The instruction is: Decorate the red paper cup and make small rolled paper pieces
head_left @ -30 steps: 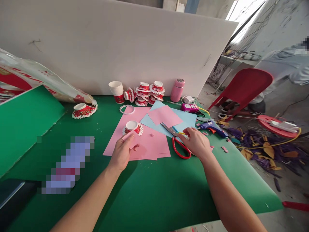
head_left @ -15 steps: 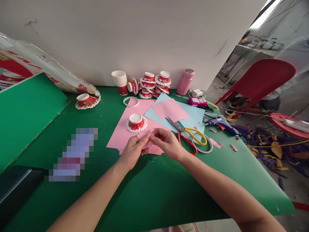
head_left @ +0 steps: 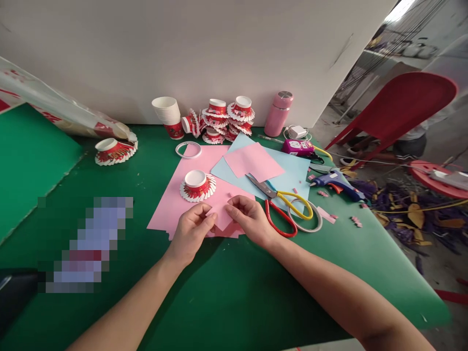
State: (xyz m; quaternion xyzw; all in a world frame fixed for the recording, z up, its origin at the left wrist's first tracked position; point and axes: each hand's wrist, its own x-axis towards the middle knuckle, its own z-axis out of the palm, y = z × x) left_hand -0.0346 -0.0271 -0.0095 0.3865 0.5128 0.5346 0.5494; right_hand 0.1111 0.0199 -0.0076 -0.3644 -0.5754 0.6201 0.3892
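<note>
Pink paper, a small piece (head_left: 221,216) with one corner pointing down, sits between my two hands, above the larger pink sheets (head_left: 168,209) and just on my side of the fringed cup (head_left: 195,179). The thumb and forefinger of my left hand (head_left: 189,234) are closed on its left edge; those of my right hand (head_left: 252,219) pinch its upper right. Whether the piece is folded, I cannot tell.

My guess at the likeliest fault is a crooked crease or a small tear, if one pinch pulls harder than the other. Paper this thin probably gives little warning. Should it slip, it would land on sheets of the same pink and be easy to lose. My knuckles are near the cup, so a careless lift might tip it. The scissors (head_left: 270,193) lie just beside my right hand, and an outward swing could shove their handles.
</note>
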